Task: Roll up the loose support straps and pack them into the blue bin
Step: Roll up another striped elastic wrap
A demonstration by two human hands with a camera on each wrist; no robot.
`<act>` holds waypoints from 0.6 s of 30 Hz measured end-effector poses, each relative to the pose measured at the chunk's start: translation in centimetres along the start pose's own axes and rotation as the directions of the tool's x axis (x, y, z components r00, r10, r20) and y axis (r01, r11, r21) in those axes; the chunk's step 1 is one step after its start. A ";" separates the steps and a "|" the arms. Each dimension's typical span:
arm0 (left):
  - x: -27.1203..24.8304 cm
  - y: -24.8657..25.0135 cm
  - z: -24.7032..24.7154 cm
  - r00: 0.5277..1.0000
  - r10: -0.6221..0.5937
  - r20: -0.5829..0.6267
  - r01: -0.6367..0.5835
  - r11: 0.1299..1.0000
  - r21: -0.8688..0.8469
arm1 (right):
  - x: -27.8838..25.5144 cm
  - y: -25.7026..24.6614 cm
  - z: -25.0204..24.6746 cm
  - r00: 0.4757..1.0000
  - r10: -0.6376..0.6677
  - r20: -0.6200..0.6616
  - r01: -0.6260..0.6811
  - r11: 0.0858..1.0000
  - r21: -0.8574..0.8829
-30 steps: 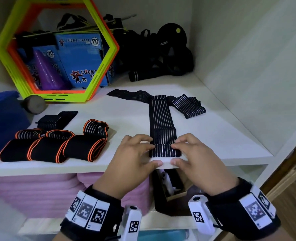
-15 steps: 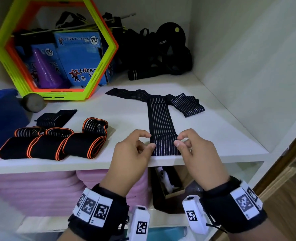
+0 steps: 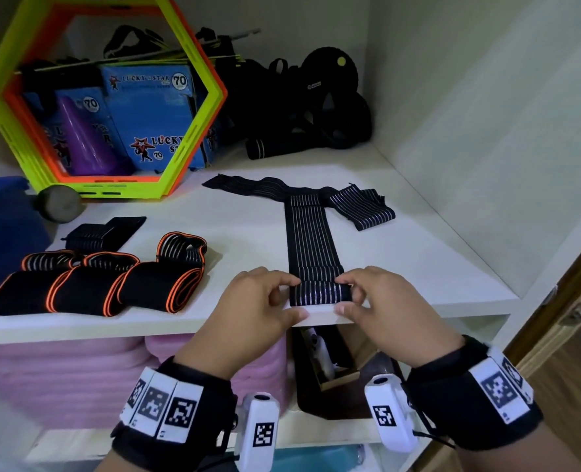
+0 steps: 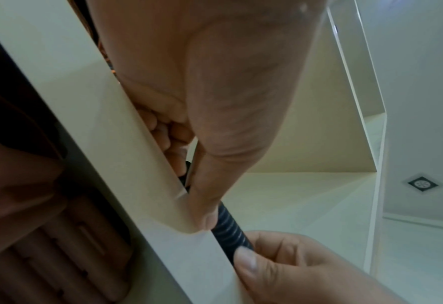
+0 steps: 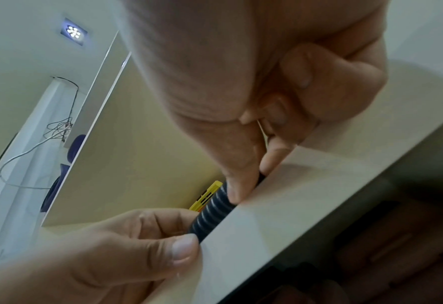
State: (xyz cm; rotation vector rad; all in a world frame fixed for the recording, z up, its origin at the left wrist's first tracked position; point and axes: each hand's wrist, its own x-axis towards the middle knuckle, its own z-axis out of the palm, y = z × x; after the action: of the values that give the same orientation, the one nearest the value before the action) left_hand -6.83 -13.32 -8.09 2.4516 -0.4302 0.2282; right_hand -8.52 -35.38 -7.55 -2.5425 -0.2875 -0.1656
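Both forearms reach forward side by side, each wrist wrapped in a black band with white marker tags. The left hand (image 3: 255,301) and the right hand (image 3: 381,301) sit close together, palms turned down, knuckles raised. The fingers (image 3: 275,277) of each hand curl inward toward the other, and both thumbs stretch flat along the near edge, tips nearly meeting. Each hand pinches one end of the rolled strap (image 3: 319,292) between thumb and fingertips.
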 end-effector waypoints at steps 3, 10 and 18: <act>0.1 0.0 -0.1 1.000 -0.001 0.026 0.002 1.000 -0.019 | 0.3 0.1 0.0 0.999 -0.004 -0.046 0.004 1.000 0.016; 0.7 1.1 0.8 0.992 -0.121 -0.028 0.120 0.992 -0.042 | 1.0 0.1 0.8 0.980 0.041 -0.193 -0.034 0.999 0.042; 1.2 1.7 1.3 0.973 -0.211 -0.091 0.212 0.977 -0.002 | 1.2 -0.5 1.0 0.972 0.090 -0.217 -0.099 0.995 -0.032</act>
State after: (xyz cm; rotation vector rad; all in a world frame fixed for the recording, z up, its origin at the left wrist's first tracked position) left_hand -6.22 -15.69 -7.82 2.4605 -0.1275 0.2497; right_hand -7.39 -34.17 -7.89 -2.5464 -0.0786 -0.4115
